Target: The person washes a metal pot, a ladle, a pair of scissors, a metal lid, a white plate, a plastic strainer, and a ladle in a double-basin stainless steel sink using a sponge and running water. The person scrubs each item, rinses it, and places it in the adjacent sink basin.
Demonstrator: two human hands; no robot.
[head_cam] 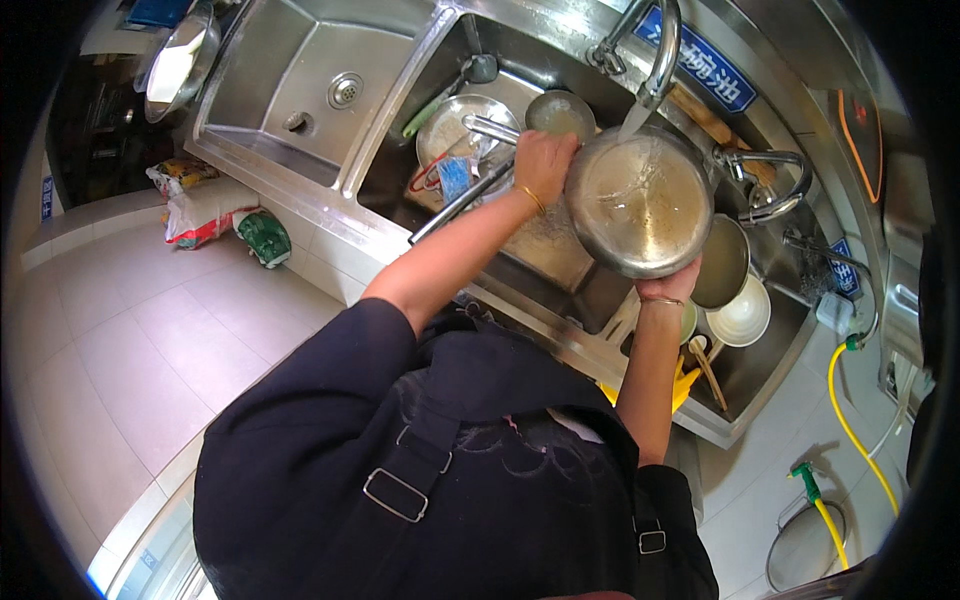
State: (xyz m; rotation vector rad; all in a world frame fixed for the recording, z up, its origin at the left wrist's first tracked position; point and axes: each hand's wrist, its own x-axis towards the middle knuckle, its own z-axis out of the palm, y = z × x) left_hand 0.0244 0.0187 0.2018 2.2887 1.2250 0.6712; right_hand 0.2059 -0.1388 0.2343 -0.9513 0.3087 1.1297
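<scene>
A steel pan (641,199) is held over the sinks, its round outer bottom apparently facing up. Water from a curved metal tap (664,64) runs onto it. My left hand (545,163) is closed around its metal handle (489,129), whose end sticks out past the fist. My right hand (673,282) supports the pan's near right edge from below; its fingers are partly hidden. Beneath my left arm, the middle sink holds a round metal lid or pan (457,124), a ladle (480,69), a blue packet or sponge (454,178) and a small metal bowl (561,114).
The left basin (277,67) has a drain. The right basin holds a metal pan (724,262), a white bowl (739,311) and wooden utensils (711,373). Yellow gloves (684,384) lie on the front edge. Bags (210,210) stand left; a yellow hose (847,420) hangs right.
</scene>
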